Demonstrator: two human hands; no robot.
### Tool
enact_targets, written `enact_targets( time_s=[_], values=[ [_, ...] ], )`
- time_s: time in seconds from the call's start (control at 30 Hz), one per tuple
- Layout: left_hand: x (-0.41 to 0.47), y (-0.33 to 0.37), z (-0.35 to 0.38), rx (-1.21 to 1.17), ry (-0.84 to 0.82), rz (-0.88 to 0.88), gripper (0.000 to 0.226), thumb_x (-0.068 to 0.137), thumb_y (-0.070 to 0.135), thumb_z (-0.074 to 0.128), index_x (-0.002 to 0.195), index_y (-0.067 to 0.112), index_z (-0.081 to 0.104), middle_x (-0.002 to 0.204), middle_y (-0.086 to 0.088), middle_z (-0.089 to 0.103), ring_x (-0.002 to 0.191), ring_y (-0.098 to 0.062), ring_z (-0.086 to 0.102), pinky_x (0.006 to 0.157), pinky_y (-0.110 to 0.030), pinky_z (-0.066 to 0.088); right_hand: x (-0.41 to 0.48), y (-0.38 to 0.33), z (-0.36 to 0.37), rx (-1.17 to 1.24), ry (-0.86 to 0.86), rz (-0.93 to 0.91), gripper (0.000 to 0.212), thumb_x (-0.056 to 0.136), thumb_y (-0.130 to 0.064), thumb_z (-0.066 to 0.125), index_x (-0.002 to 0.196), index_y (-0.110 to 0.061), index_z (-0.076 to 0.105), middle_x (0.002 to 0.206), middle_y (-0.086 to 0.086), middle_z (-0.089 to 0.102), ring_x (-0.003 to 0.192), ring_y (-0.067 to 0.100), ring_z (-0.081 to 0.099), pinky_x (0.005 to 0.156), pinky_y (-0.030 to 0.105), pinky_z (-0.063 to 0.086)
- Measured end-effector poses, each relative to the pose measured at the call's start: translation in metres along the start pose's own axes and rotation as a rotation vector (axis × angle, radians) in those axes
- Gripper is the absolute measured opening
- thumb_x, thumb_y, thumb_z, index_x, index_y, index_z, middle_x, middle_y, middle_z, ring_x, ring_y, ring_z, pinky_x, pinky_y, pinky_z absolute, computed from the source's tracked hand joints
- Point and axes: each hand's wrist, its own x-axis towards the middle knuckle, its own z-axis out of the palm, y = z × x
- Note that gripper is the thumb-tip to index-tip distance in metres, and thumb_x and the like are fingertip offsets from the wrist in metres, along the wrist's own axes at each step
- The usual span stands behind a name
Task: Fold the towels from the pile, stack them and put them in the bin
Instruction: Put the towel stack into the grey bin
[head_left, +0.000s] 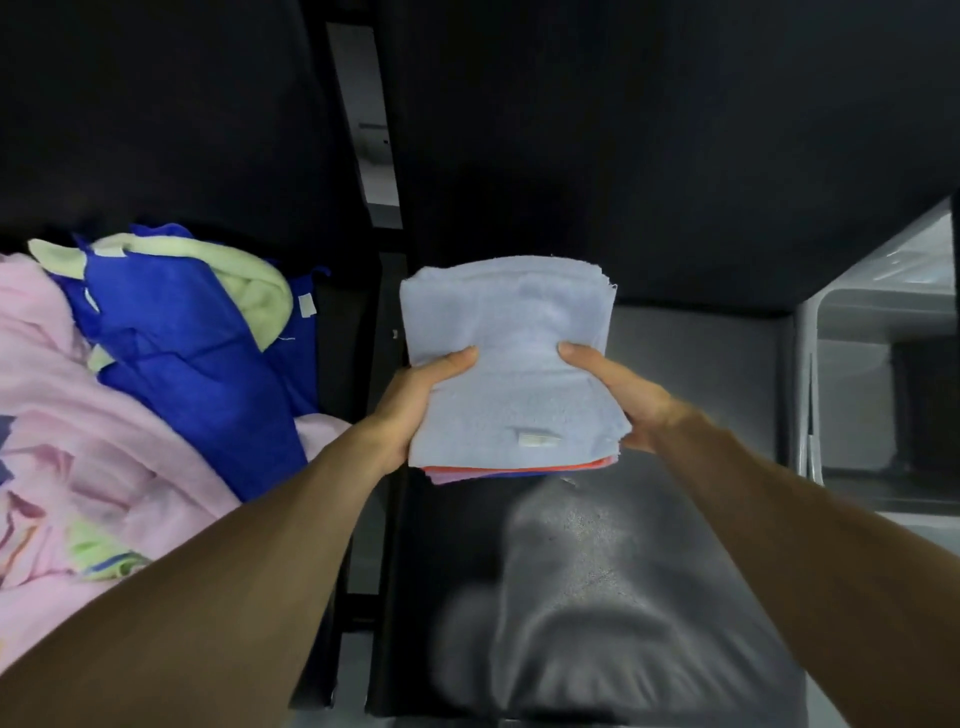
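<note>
A stack of folded towels (511, 364) is held in the air at the middle of the view, a pale blue towel on top and red, pink and blue edges showing beneath. My left hand (415, 400) grips its left side with the thumb on top. My right hand (618, 389) grips the right side the same way. Both hands' fingers are hidden under the stack. The pile of unfolded towels (171, 364), pink, deep blue and pale green, lies at the left.
A dark grey surface (597, 597) lies below the stack. A white plastic bin (810, 364) stands at the right edge, its inside mostly out of view. Dark panels and a black frame post (387, 332) fill the background.
</note>
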Motion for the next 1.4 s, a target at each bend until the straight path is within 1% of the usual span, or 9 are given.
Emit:
enact_targets(
  time_s=[0.13, 0.4, 0.57, 0.67, 0.73, 0.9, 1.07, 1.27, 1.4],
  values=[
    [-0.01, -0.02, -0.004, 0.002, -0.024, -0.021, 0.055, 0.068, 0.044, 0.075, 0.115, 0.017, 0.065, 0.103, -0.007, 0.074, 0.094, -0.025, 0.071, 0.078, -0.039, 0.054, -0.001, 0.024, -0.004, 0.006, -0.049, -0.014, 0.094, 0.055, -0.06, 0.084, 0.131, -0.015, 0.053, 0.122, 0.011, 0.067, 0.113, 0.03, 0.064, 0.098, 0.046, 0.048],
    [-0.032, -0.071, 0.003, 0.072, -0.044, -0.079, 0.062, 0.064, 0.047, 0.078, 0.117, 0.018, 0.064, 0.11, -0.009, 0.072, 0.101, -0.027, 0.069, 0.093, -0.045, 0.052, -0.025, 0.096, -0.013, 0.024, 0.006, 0.026, 0.102, 0.044, -0.064, 0.087, 0.128, -0.017, 0.056, 0.119, 0.007, 0.069, 0.11, 0.026, 0.066, 0.1, 0.046, 0.048],
    [-0.047, -0.096, 0.031, 0.179, -0.122, -0.126, 0.071, 0.065, 0.053, 0.079, 0.125, 0.02, 0.059, 0.115, -0.009, 0.07, 0.108, -0.028, 0.066, 0.099, -0.048, 0.048, -0.053, 0.142, -0.034, 0.078, -0.018, -0.015, 0.084, 0.061, -0.065, 0.078, 0.128, -0.018, 0.058, 0.12, 0.009, 0.068, 0.112, 0.028, 0.065, 0.104, 0.049, 0.045],
    [-0.071, -0.112, 0.064, 0.215, -0.086, -0.086, 0.068, 0.068, 0.055, 0.075, 0.125, 0.021, 0.06, 0.116, -0.009, 0.069, 0.11, -0.028, 0.064, 0.102, -0.048, 0.046, -0.085, 0.149, -0.053, 0.109, -0.036, -0.043, 0.066, 0.079, -0.058, 0.067, 0.129, -0.015, 0.059, 0.12, 0.01, 0.068, 0.111, 0.027, 0.065, 0.102, 0.044, 0.047],
    [-0.09, -0.115, 0.082, 0.192, -0.054, -0.037, 0.063, 0.072, 0.054, 0.072, 0.124, 0.02, 0.061, 0.115, -0.01, 0.07, 0.108, -0.028, 0.065, 0.1, -0.047, 0.048, -0.107, 0.143, -0.061, 0.081, -0.046, -0.08, 0.065, 0.079, -0.057, 0.068, 0.128, -0.015, 0.059, 0.119, 0.01, 0.069, 0.11, 0.027, 0.066, 0.101, 0.043, 0.048],
    [-0.157, -0.092, 0.152, 0.082, 0.007, 0.153, 0.066, 0.063, 0.051, 0.08, 0.117, 0.017, 0.065, 0.111, -0.013, 0.07, 0.095, -0.025, 0.068, 0.085, -0.04, 0.052, -0.199, 0.095, -0.084, 0.005, -0.045, -0.252, 0.071, 0.071, -0.058, 0.076, 0.126, -0.016, 0.06, 0.113, 0.008, 0.072, 0.103, 0.027, 0.069, 0.096, 0.045, 0.052],
    [-0.224, -0.056, 0.253, 0.02, 0.004, 0.329, 0.053, 0.074, 0.039, 0.07, 0.12, 0.016, 0.062, 0.106, -0.01, 0.073, 0.088, -0.025, 0.071, 0.072, -0.037, 0.058, -0.31, 0.063, -0.126, 0.019, -0.031, -0.466, 0.054, 0.078, -0.05, 0.072, 0.118, -0.014, 0.065, 0.109, 0.006, 0.073, 0.099, 0.023, 0.071, 0.091, 0.039, 0.055],
    [-0.256, -0.055, 0.375, 0.151, -0.026, 0.371, 0.068, 0.068, 0.045, 0.076, 0.126, 0.014, 0.059, 0.109, -0.012, 0.072, 0.099, -0.029, 0.069, 0.087, -0.044, 0.053, -0.406, 0.079, -0.209, 0.116, 0.056, -0.611, 0.059, 0.075, -0.045, 0.073, 0.121, -0.009, 0.064, 0.109, 0.008, 0.073, 0.1, 0.024, 0.07, 0.089, 0.038, 0.055],
    [-0.251, -0.07, 0.449, 0.298, -0.146, 0.323, 0.058, 0.078, 0.055, 0.067, 0.124, 0.02, 0.058, 0.113, -0.009, 0.07, 0.106, -0.027, 0.067, 0.096, -0.048, 0.049, -0.436, 0.104, -0.279, 0.239, 0.093, -0.6, 0.07, 0.066, -0.048, 0.079, 0.122, -0.009, 0.062, 0.115, 0.012, 0.07, 0.107, 0.029, 0.067, 0.099, 0.045, 0.05]
  ],
)
